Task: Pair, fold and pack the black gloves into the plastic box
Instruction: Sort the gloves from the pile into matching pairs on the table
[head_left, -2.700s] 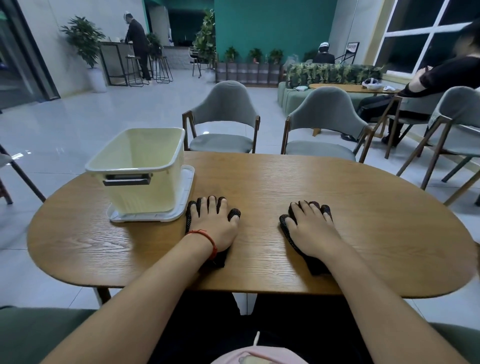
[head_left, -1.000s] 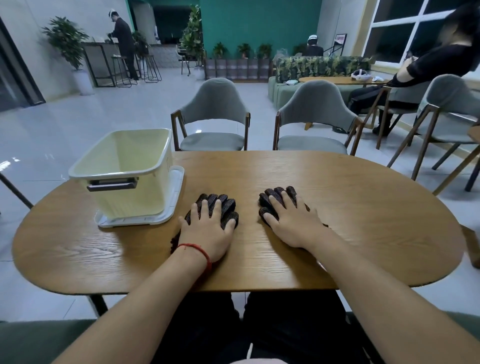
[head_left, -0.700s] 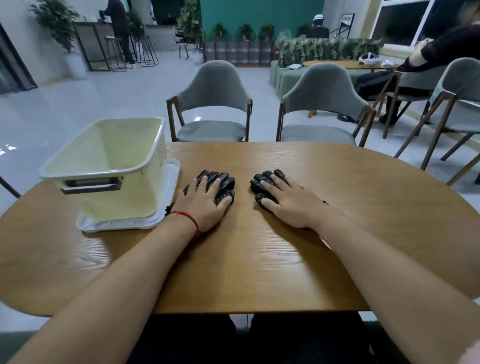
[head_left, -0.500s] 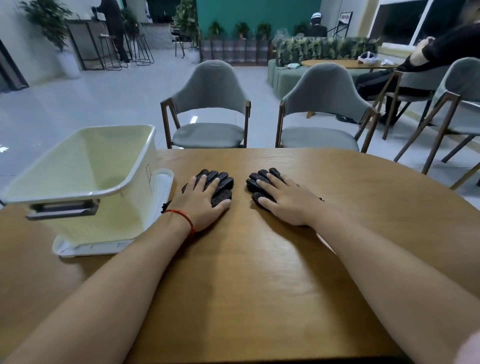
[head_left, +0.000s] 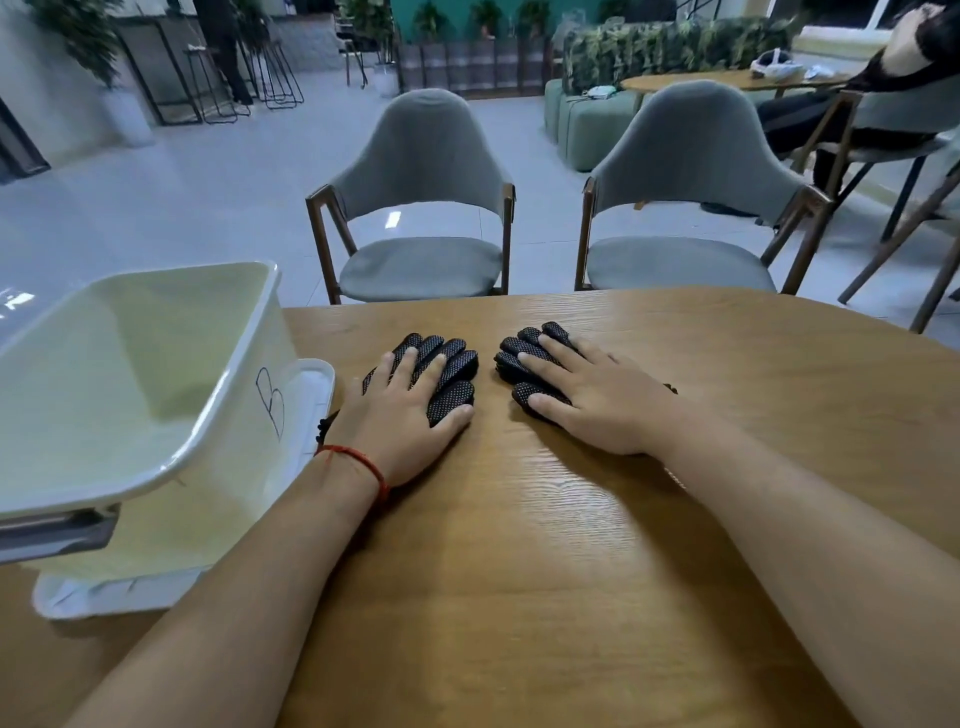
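We held two hands flat, fingers straight, gripping nothing: left hand (head_left: 405, 421) on one black glove (head_left: 453, 364), right hand (head_left: 597, 400) on the second black glove (head_left: 506, 359). Both lay on the table (head_left: 519, 571), beside one plastic box (head_left: 171, 525).

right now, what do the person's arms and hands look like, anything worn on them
The left arm and right arm are bare as far as the picture shows, with no sleeves. A thin red string bracelet circles the wrist of the left hand. The right hand wears nothing: no ring, watch or band is visible.
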